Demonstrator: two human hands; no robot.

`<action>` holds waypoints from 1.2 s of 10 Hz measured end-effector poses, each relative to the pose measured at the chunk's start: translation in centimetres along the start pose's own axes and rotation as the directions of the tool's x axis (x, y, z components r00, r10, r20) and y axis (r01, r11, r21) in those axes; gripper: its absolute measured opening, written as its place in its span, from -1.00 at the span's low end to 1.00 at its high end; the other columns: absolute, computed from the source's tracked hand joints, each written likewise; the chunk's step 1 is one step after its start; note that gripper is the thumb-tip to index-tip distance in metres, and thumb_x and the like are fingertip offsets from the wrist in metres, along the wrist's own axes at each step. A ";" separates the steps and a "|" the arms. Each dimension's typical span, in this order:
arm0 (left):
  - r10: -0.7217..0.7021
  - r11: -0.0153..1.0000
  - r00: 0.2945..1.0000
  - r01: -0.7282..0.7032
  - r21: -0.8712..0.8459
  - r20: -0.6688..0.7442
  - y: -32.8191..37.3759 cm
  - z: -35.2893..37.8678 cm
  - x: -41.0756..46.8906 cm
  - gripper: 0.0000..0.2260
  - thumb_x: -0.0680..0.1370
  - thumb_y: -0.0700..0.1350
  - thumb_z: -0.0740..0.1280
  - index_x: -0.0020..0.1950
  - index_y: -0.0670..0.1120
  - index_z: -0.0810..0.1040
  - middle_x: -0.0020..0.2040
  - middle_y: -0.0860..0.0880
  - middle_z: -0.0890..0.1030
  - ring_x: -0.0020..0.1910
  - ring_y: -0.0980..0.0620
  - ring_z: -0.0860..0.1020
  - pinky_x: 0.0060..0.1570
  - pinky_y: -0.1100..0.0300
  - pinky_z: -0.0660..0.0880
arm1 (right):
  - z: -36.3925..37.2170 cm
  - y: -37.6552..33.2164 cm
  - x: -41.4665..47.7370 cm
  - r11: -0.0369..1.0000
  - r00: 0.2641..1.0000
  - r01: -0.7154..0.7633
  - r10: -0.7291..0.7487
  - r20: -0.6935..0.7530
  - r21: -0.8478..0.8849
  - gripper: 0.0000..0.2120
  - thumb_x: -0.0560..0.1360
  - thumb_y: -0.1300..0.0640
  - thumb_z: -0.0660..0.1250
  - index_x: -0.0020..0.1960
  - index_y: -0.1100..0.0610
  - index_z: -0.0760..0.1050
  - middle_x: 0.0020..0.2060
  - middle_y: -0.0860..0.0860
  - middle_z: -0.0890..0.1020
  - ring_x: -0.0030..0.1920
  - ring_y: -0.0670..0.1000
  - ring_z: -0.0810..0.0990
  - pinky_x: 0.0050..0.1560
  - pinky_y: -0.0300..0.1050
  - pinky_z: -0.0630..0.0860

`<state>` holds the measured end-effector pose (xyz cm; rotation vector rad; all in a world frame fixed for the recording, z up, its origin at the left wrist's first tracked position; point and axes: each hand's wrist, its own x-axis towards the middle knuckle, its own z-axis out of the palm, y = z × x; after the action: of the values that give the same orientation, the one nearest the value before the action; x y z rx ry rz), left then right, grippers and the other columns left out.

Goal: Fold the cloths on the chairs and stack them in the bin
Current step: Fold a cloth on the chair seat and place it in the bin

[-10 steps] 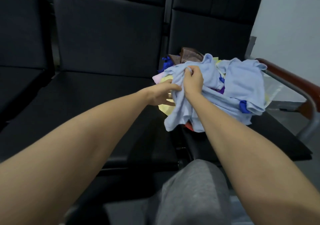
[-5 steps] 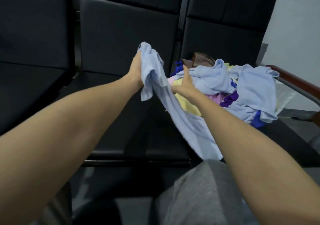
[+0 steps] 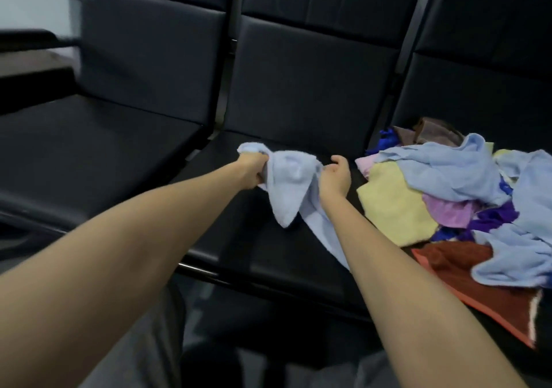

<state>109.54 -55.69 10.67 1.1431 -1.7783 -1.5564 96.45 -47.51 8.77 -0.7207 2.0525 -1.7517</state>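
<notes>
The left hand [image 3: 251,169] has its grip clamped tight on one bunched upper corner of the pale blue cloth [image 3: 291,184], fingers curled under and knuckles towards the camera, so the fingertips themselves are hidden in the fabric. The right hand [image 3: 334,178] has its grip curled at the cloth's other upper edge with the thumb raised. The back of the hand covers the exact pinch, but the fabric runs straight into its fingers. Between the two hands the cloth sags in soft crumpled folds over the middle seat [image 3: 257,256]. One pointed corner dangles towards that seat, and a longer tail runs down behind the right forearm, where its end is lost from sight. It looks like plain, slightly fuzzy towelling. Both bare forearms reach forward over the middle seat's front edge, nearly straight, wrists close together. To the right of the middle seat, on the neighbouring seat, lies the pile of cloths [image 3: 442,163]. It has more pale blue pieces on top, a yellow cloth [image 3: 394,205], a pink cloth [image 3: 445,208], purple scraps, something brown at the back and a rust-red cloth [image 3: 466,271] nearest the front. The frame cuts off the pile's right side. Grey trousers [image 3: 143,352] show below the middle seat, blurred.
</notes>
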 end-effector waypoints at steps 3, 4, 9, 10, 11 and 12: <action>-0.020 0.969 0.912 0.118 0.215 -0.409 -7.5 0.6 1.2 -0.41 0.47 0.00 0.41 0.33 -0.21 0.19 0.13 -0.10 0.35 0.02 -0.02 0.44 -0.12 0.17 0.41 | 1.2 5.5 -1.8 0.805 0.760 0.457 -0.133 0.636 -0.378 -0.43 0.41 0.08 0.30 0.40 0.07 0.29 0.25 0.06 0.41 0.24 0.07 0.42 0.17 -0.06 0.43; 0.250 0.912 0.915 -0.113 0.395 -0.316 -9.2 1.4 0.2 -0.24 0.45 0.05 0.42 0.51 0.03 0.06 0.46 -0.16 0.08 0.20 -0.13 0.45 -0.07 0.12 0.40 | 1.6 7.7 -3.0 0.545 0.723 0.603 -0.066 0.687 -0.582 -0.13 0.30 -0.32 0.31 0.50 -0.08 0.08 0.48 0.09 0.12 0.48 0.11 0.09 0.43 0.10 0.17; 0.517 0.529 0.846 -0.434 0.729 0.129 -6.2 -0.2 -0.8 -0.83 0.42 -0.12 0.33 -0.10 -0.06 0.35 -0.29 0.02 0.46 -0.29 -0.05 0.42 -0.32 0.10 0.34 | -0.2 3.8 -2.2 0.848 0.827 0.339 -0.061 0.559 -0.408 -0.61 0.37 0.00 0.29 0.03 0.00 0.12 -0.10 0.04 0.42 -0.06 0.10 0.48 -0.06 -0.02 0.42; 0.451 0.529 0.862 -0.467 0.708 0.231 -5.6 -0.4 -0.8 -0.75 0.43 -0.13 0.36 0.10 -0.05 0.52 -0.09 0.01 0.46 -0.08 -0.04 0.50 -0.11 0.05 0.48 | -0.7 3.5 -2.0 0.549 0.824 0.526 -0.140 0.549 -0.649 -0.65 0.48 0.00 0.30 0.15 0.10 0.25 -0.04 0.06 0.56 -0.01 0.11 0.55 -0.05 -0.03 0.36; 0.323 0.418 0.872 -0.480 0.772 0.367 -5.0 0.2 -1.3 -0.91 0.43 -0.10 0.37 -0.18 -0.09 0.51 -0.10 -0.03 0.42 -0.05 -0.10 0.50 -0.07 -0.01 0.49 | -1.1 3.2 -1.9 0.458 0.847 0.523 -0.180 0.501 -0.719 -0.72 0.48 0.23 0.22 0.18 0.15 0.36 0.05 0.10 0.52 0.04 0.16 0.53 -0.12 -0.08 0.33; 0.134 0.502 0.904 -0.415 0.759 0.406 -3.3 0.8 -2.1 -0.74 0.42 -0.01 0.38 0.02 -0.12 0.52 -0.02 -0.05 0.55 0.00 -0.05 0.49 -0.01 0.10 0.41 | -2.0 1.9 -2.2 0.530 0.871 0.491 -0.288 0.398 -0.692 -0.59 0.49 0.35 0.16 0.32 0.13 0.31 0.15 0.13 0.37 -0.02 0.13 0.46 -0.12 -0.05 0.35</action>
<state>110.81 -53.48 7.61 0.9016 -2.9139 -0.6272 96.85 -44.43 7.15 -1.6794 2.5805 -0.7386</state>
